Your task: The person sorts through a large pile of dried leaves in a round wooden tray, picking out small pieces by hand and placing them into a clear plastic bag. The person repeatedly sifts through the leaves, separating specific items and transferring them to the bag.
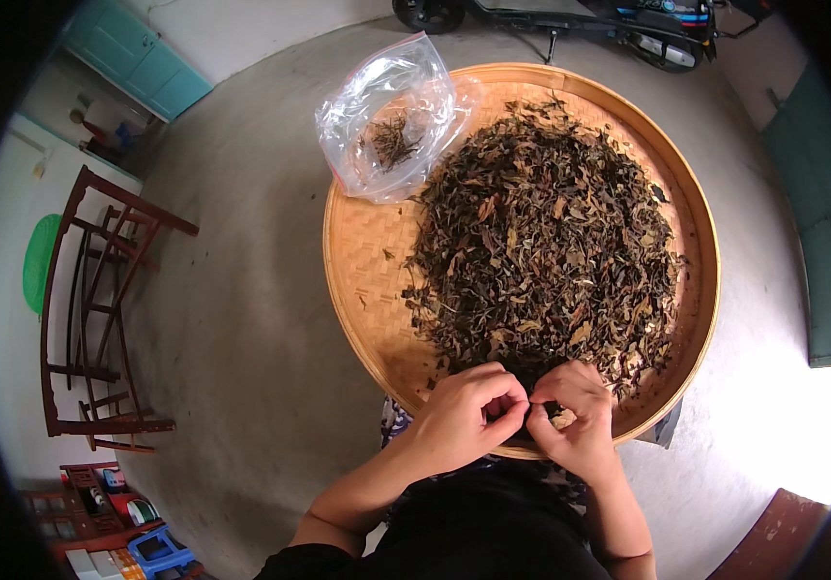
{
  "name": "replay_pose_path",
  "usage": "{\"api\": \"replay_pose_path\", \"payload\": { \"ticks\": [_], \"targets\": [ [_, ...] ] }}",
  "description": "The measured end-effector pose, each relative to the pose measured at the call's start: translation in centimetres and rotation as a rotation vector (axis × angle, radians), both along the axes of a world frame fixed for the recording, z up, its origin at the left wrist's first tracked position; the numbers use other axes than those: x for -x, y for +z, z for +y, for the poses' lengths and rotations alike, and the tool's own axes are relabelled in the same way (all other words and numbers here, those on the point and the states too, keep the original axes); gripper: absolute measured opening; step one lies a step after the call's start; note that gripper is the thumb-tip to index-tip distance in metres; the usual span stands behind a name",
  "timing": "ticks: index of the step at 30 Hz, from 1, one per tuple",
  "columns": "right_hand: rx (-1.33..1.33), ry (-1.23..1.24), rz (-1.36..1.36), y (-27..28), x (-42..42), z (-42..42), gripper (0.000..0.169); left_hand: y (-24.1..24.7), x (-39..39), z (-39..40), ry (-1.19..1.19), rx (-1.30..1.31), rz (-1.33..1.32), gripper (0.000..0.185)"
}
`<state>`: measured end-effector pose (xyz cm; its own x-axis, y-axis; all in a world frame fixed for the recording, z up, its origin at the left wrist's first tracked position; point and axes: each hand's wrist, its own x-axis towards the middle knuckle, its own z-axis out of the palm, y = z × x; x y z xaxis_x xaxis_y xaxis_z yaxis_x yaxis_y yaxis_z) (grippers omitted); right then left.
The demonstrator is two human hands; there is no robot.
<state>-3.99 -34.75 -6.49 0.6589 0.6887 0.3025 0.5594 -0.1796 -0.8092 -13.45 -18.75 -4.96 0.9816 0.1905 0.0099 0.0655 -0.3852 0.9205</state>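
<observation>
A wide heap of dried, dark brown leaves (538, 246) lies in a round woven bamboo tray (364, 290). Over the tray's near rim, my left hand (477, 413) has its thumb and index fingertip pinched close together. Close beside it on the right, my right hand (575, 413) is bent in a similar pinch, and the fingertips of both almost meet. Whatever may be between the fingertips is too small to make out. At the tray's upper left rim rests an open clear plastic zip bag (415, 87) with a small bunch of thin brown stems (392, 141) inside.
Beyond the tray a scooter (567, 25) stands on the concrete floor (263, 239). A dark red wooden frame (60, 304) is at the left, with a green basket (40, 264) behind it. A blue plastic stool (161, 554) is at the lower left, and a green door panel (821, 217) at the right.
</observation>
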Motion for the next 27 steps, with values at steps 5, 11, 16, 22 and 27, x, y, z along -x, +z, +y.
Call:
{"api": "replay_pose_path", "payload": {
  "ticks": [5,11,16,22,27],
  "targets": [
    [-0.163,0.042,0.436,-0.4,0.0,-0.3,0.008,-0.2,-0.2,0.5,-0.061,0.103,-0.025,0.006],
    [-0.049,0.165,0.194,0.5,-0.7,-0.6,0.008,-0.5,-0.4,1.6,-0.197,0.015,-0.06,0.006],
    [0.112,0.224,-0.09,1.5,-0.9,-0.8,0.01,0.7,-0.7,3.4,-0.176,-0.14,-0.016,0.004],
    [0.09,0.062,-0.103,1.2,-0.5,-0.8,0.011,-1.3,-2.9,4.8,0.362,-0.26,-0.12,0.005],
    [0.107,0.042,-0.127,1.0,-0.6,-1.0,0.01,-2.3,-3.9,4.3,0.403,-0.316,-0.056,0.009]
  ]
}}
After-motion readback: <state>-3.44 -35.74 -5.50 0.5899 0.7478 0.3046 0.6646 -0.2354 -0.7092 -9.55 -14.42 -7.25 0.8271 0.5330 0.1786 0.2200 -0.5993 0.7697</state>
